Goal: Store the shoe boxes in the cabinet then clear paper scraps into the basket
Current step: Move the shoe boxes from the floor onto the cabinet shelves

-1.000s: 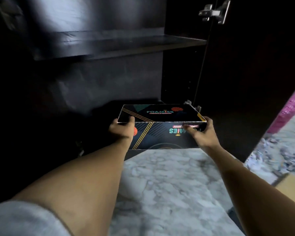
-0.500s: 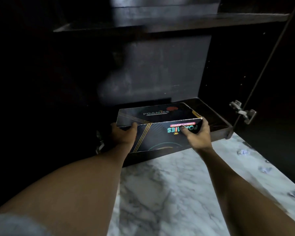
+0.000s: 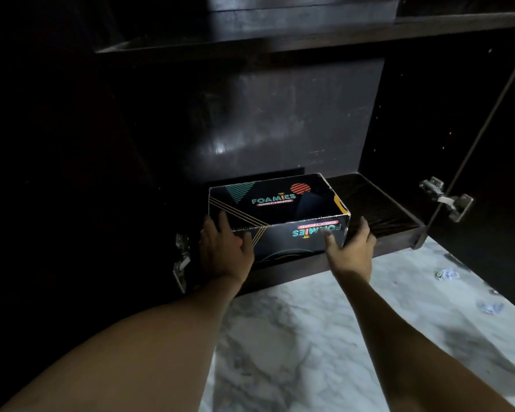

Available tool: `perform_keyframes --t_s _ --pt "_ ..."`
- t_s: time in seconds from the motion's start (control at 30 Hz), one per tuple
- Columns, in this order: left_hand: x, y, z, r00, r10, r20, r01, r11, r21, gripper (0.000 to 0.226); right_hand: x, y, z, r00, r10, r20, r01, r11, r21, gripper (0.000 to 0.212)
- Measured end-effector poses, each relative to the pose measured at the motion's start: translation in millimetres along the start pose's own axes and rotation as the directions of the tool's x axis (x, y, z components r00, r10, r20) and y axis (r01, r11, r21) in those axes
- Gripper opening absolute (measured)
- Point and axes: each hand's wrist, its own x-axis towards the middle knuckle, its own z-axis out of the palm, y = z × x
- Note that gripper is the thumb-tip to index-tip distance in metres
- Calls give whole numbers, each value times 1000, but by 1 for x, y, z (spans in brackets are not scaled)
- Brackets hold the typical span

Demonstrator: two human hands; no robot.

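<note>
- Shoe box (image 3: 277, 203): black, printed "FOAMIES", lid closed. It sits flat on the bottom shelf (image 3: 375, 200) of the dark cabinet (image 3: 280, 114), at the shelf's front edge.
- Left hand (image 3: 225, 251): open, with fingers straight against the box's left front corner and gripping nothing.
- Right hand (image 3: 353, 248): open, with the thumb laid on the front face and the fingers fairly straight beside the right end.
- Paper scraps (image 3: 446, 274): small pieces lie on the marble floor (image 3: 309, 337) to the right, well apart from the box.
- Metal hinge (image 3: 446, 199): sits on the right door edge.
</note>
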Motion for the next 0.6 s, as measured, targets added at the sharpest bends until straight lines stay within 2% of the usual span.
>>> perform_keyframes --t_s 0.03,0.1,0.17,0.4,0.6 --pt "-8 5 -3 993 119 26 -121 988 100 76 -9 0 -1 998 -49 -42 48 999 -22 81" --pt "-18 7 3 937 282 205 -328 913 245 81 -23 0 2 991 -135 -5 134 989 -59 73" --pt "-21 9 9 891 272 363 -392 866 312 84 -28 -2 10 979 -173 104 182 980 -79 73" --pt "6 23 13 861 78 503 -300 876 378 93 -11 -26 34 929 -109 353 92 994 64 84" --pt "47 19 7 804 -21 595 -258 888 381 101 17 -43 58 910 -82 407 51 995 88 82"
